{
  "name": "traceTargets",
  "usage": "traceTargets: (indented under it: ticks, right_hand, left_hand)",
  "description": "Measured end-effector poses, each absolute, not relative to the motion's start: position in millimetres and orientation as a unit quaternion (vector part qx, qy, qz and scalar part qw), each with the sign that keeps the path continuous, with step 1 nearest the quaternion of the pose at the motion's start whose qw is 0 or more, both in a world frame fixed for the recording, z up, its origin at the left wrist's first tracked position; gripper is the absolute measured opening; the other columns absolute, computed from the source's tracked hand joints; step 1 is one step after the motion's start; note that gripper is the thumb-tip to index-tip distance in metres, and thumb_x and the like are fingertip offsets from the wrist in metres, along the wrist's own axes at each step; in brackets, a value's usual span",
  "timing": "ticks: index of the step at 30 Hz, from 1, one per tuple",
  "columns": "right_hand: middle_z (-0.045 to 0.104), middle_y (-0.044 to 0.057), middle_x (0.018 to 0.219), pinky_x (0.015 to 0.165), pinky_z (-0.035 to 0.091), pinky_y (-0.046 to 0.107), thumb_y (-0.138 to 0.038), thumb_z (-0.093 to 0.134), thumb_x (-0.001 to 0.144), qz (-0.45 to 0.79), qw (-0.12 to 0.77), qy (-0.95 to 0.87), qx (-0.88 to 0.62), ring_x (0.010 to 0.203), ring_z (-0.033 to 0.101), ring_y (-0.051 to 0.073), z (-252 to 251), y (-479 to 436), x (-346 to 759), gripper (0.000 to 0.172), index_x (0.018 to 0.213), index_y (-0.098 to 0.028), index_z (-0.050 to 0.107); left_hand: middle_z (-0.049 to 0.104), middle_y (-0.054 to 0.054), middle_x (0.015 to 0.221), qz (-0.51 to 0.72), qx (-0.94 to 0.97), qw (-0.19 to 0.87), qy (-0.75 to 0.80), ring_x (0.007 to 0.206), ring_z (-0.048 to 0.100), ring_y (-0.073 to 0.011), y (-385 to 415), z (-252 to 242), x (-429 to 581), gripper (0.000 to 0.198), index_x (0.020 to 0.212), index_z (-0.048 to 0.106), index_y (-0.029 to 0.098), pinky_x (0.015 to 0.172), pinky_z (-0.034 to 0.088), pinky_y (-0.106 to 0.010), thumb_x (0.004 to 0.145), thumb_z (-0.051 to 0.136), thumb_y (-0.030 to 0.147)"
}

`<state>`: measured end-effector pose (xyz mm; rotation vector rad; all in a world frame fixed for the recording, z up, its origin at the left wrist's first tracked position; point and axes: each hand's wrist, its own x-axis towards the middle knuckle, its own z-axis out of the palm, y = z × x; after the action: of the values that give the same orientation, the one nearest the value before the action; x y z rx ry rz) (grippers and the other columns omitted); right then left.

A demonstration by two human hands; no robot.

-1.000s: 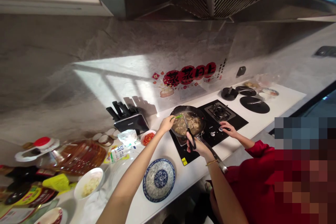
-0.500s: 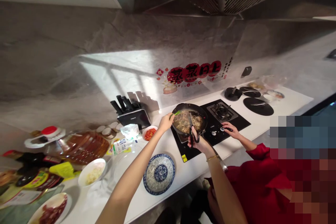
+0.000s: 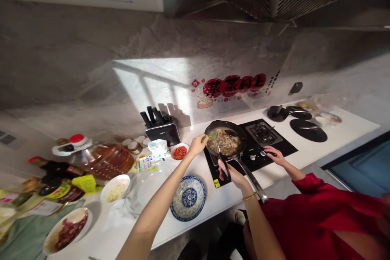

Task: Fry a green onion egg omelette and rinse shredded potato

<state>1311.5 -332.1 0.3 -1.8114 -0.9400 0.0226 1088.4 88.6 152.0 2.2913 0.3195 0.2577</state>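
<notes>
left hand [image 3: 197,146] pinches a green onion [image 3: 209,136] at the pan's [image 3: 211,128] left rim. right hand [image 3: 233,174] has its fingers curled shut through the scissors [image 3: 219,155], blades over the pan. the pan sits on the stove [image 3: 286,146], by the counter's [image 3: 213,201] back edge. another person's hand [image 3: 272,155] rests on the stove.

Both forearms [image 3: 158,211] bare as far as seen; thin gold bangle [image 3: 250,197] on R wrist behind R grip [image 3: 233,174].

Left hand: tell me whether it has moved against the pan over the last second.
No. The left hand stays at the pan's left rim, pinching the green stalk; only the camera view has shifted.
</notes>
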Motion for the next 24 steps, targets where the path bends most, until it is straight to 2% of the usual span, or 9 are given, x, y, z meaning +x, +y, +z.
traceTargets:
  ticks: [8,17,24]
  right_hand:
    - [0.071,0.0,0.079,0.088,0.045,0.043,-0.049,0.061,0.076,-0.004,0.529,-0.372,-0.763,0.098,0.062,0.025,6.3,-336.2,1314.8,0.019,0.074,-0.03,0.066]
    - [0.07,-0.005,0.095,0.086,0.048,0.039,-0.053,0.063,0.073,-0.028,0.547,-0.344,-0.763,0.096,0.063,0.02,6.1,-339.9,1316.2,0.021,0.082,-0.034,0.067]
    - [0.071,-0.002,0.099,0.086,0.048,0.04,-0.046,0.067,0.072,-0.042,0.565,-0.345,-0.748,0.093,0.063,0.022,2.7,-343.7,1318.5,0.018,0.081,-0.031,0.069]
  left_hand:
    - [0.066,0.0,0.065,0.064,0.911,0.398,0.09,0.067,0.061,-0.0163,81.6,145.7,1121.5,0.032,0.078,0.063,0.019,0.069,0.042,-0.024,0.086,0.038,0.038]
    - [0.065,-0.002,0.063,0.061,0.917,0.381,0.104,0.064,0.06,-0.017,74.8,141.7,1156.6,0.032,0.076,0.064,0.018,0.067,0.042,-0.025,0.086,0.038,0.033]
    - [0.065,-0.003,0.061,0.048,0.92,0.376,0.099,0.061,0.059,-0.0166,72.5,141.9,1168.1,0.033,0.075,0.065,0.017,0.066,0.042,-0.025,0.086,0.038,0.032]
